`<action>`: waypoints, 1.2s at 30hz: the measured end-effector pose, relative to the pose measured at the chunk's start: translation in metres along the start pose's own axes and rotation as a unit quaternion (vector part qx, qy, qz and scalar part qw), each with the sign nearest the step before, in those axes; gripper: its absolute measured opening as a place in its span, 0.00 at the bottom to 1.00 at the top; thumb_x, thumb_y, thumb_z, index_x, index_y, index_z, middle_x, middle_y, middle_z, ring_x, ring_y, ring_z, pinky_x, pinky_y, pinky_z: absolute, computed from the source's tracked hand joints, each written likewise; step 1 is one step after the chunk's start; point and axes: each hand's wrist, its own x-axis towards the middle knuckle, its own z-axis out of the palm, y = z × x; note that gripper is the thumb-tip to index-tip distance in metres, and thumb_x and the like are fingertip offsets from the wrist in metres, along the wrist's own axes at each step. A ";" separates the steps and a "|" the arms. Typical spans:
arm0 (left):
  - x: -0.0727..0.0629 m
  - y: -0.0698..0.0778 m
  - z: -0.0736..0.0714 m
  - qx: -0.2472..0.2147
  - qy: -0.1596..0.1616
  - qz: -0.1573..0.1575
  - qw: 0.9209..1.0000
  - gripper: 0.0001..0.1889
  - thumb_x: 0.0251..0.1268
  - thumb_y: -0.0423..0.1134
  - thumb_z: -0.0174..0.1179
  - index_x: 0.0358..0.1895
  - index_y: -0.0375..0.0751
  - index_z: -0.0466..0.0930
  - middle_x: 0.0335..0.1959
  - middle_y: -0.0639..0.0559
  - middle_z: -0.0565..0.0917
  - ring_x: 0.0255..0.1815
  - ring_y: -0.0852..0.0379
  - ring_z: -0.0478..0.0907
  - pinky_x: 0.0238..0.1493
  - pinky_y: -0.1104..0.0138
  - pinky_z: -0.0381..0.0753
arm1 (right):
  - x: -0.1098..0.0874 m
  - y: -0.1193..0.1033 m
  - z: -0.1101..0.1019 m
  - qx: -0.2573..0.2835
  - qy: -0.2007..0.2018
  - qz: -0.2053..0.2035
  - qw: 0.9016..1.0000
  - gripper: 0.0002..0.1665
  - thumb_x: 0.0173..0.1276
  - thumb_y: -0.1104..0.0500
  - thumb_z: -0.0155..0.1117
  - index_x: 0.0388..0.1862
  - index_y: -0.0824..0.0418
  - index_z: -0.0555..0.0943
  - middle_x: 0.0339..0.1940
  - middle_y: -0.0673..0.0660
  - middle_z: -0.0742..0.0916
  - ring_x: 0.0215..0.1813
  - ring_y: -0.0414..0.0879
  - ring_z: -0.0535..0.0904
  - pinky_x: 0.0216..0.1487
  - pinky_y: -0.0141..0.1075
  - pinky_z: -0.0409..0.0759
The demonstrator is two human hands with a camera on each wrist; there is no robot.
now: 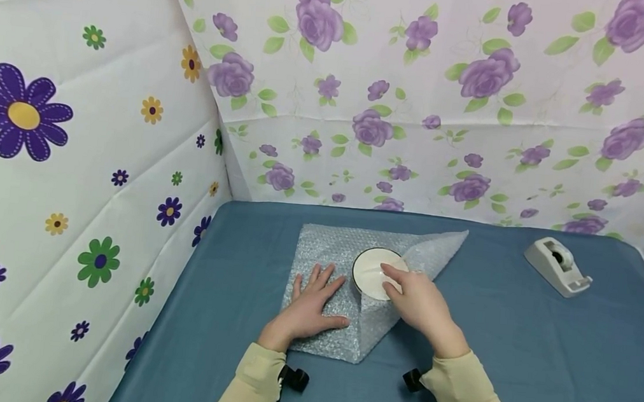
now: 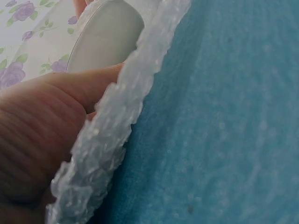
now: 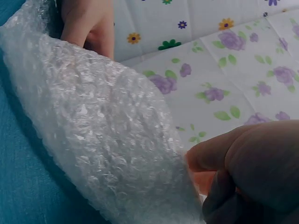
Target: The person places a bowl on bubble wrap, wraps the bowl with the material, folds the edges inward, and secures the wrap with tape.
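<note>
A sheet of bubble wrap (image 1: pixel 332 243) lies on the blue cloth, its right side lifted and folded inward. On it sits a white round dish (image 1: pixel 370 270) with a thin dark rim; its depth is hard to tell. My left hand (image 1: pixel 308 305) rests on the sheet left of the dish, fingers spread, thumb pointing right. With thumb and fingers my right hand (image 1: pixel 421 304) pinches the folded edge at the dish's right side, its index finger reaching over the dish. In the right wrist view, the raised wrap (image 3: pixel 112 126) hides the dish.
A white tape dispenser (image 1: pixel 558 266) stands at the right on the blue tablecloth (image 1: pixel 515 358). Flower-printed sheets (image 1: pixel 359 166) hang behind and along the left side. Each wrist wears a black strap with a small camera (image 1: pixel 296 379).
</note>
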 end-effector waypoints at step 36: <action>0.015 0.029 -0.013 0.041 0.190 0.092 0.977 0.18 0.89 0.44 0.50 0.65 0.42 0.85 0.79 0.41 0.71 0.81 0.38 0.65 0.76 0.35 0.63 | -0.005 -0.013 0.013 -0.056 0.040 0.046 0.997 0.10 0.80 0.61 0.58 0.42 0.55 0.86 0.17 0.47 0.76 0.17 0.44 0.70 0.19 0.39 0.68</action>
